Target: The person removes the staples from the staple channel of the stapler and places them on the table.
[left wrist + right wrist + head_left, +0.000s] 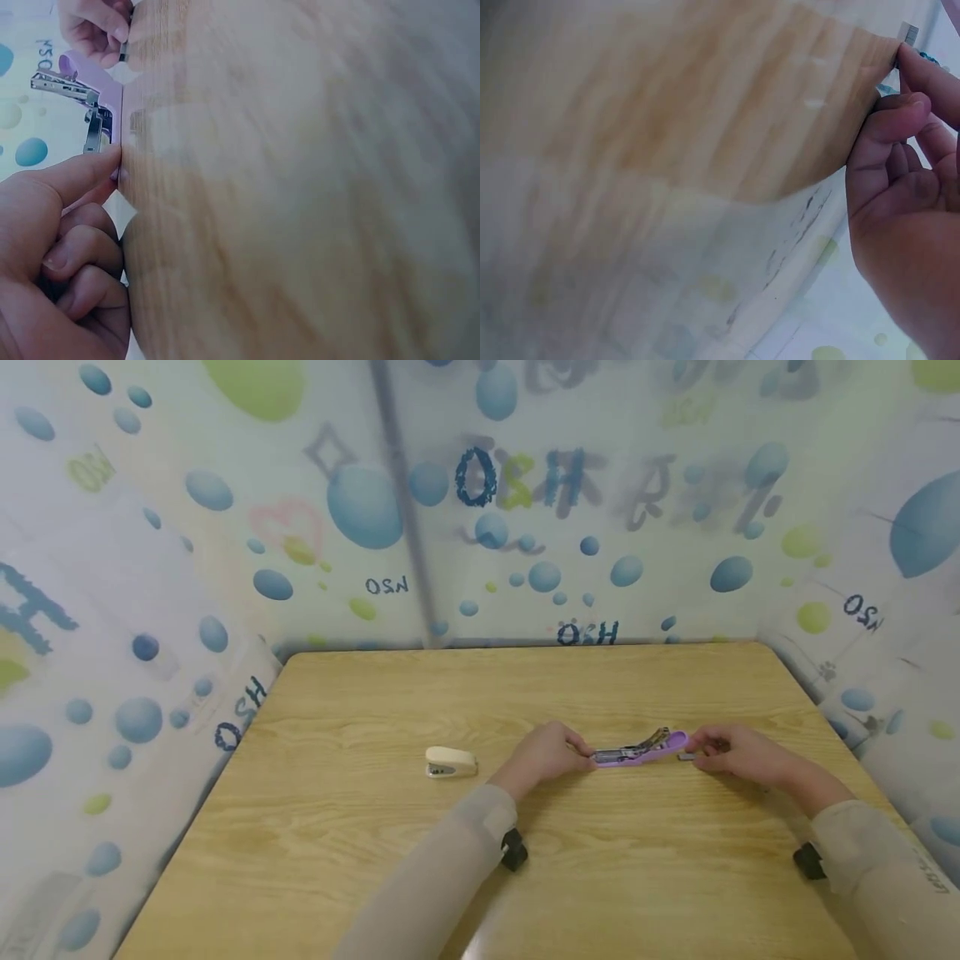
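A purple stapler (657, 755) lies opened out flat on the table, its metal inner parts showing and one metal arm tilted up. My left hand (546, 753) pinches its left end between thumb and forefinger, the other fingers curled in, as the left wrist view shows. Just past the stapler's right end, my right hand (738, 753) holds a short grey strip of staples (686, 757) by the fingertips, low over the wood. In the right wrist view, the strip (909, 32) pokes out beyond the forefinger and the rest of it is hidden by the fingers.
A cream stapler (452, 760) stands closed on the wooden table (360, 693), left of my left hand. A patterned curtain (480, 577) with blue and green drops hangs behind the table and along both sides. Black wrist cameras (513, 850) sit under both sleeves.
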Motion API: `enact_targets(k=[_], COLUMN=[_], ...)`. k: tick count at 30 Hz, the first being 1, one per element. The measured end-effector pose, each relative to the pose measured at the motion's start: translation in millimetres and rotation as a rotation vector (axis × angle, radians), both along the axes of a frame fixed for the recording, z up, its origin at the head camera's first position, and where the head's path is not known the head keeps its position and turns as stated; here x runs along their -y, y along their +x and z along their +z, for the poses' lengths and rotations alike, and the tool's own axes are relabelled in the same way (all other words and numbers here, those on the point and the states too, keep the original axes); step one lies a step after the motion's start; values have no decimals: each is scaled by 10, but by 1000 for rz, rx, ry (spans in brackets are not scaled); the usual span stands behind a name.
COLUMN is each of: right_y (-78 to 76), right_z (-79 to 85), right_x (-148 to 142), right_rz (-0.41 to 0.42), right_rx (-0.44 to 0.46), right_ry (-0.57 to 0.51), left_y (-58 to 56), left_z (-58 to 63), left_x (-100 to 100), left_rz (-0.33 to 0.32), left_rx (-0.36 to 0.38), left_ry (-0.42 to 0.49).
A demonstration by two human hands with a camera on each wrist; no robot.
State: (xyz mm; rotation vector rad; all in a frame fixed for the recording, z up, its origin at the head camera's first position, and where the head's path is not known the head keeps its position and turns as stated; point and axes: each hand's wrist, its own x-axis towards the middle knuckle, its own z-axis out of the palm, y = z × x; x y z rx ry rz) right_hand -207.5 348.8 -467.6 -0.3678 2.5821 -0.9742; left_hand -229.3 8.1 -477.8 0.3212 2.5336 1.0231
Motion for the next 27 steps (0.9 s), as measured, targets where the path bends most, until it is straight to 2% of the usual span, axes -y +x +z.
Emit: enact_targets(k=[4, 15, 21, 25, 27], right_y=[19, 9, -27, -98, -127], right_z=[17, 14, 23, 110, 215], right_x=[-10, 3, -44, -102, -98], right_rz=[-13, -12, -7, -15, -19], right_rx=[40, 14, 57, 117, 99], right_ry=[-56, -33, -62, -79, -71], left_y=[9, 31, 14, 19, 30], left_z=[9, 30, 1, -4, 16], left_x=[-20, 10, 15, 55, 97], left_rz=[-3, -34, -54, -86, -130], left_rx=[6, -19, -33, -60, -70], left_ry=[-1, -9, -5, -11, -38])
